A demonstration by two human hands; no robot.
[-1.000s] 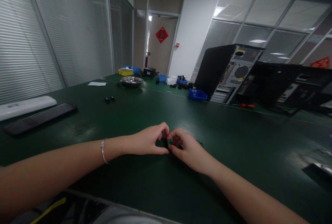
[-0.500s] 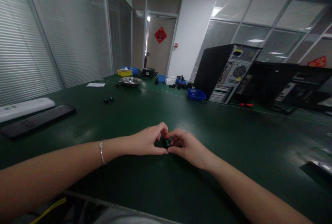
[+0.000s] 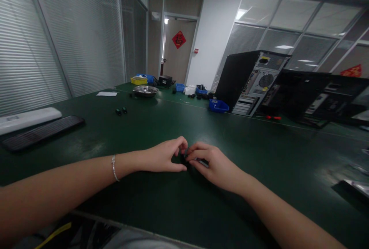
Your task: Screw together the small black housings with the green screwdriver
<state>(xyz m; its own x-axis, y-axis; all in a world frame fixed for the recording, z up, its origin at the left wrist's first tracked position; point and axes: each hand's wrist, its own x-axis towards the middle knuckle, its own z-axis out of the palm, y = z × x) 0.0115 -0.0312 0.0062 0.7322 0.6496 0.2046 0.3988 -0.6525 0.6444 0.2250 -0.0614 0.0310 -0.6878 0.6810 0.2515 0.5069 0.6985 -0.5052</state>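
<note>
A small black part (image 3: 183,158) lies low over the green table, between my two hands. My left hand (image 3: 164,156) curves around it from the left, index fingertip at its far side and thumb at its near side. From the right, my right hand (image 3: 215,162) meets it with thumb and fingers pinched together. A thin pale sliver shows beneath the right fingers; what it belongs to is hidden. Farther off on the left, two small black pieces (image 3: 121,111) with green marks lie side by side.
A black keyboard (image 3: 43,132) and a long white object (image 3: 30,120) lie left. At the back are a metal bowl (image 3: 145,91), a yellow bin (image 3: 138,81) and a blue bin (image 3: 218,106). A computer tower (image 3: 250,82) stands back right on the green table (image 3: 144,206).
My right hand has shifted slightly right, its fingers straighter and lower. The green marking on the part between my hands no longer shows. My left hand has barely moved.
</note>
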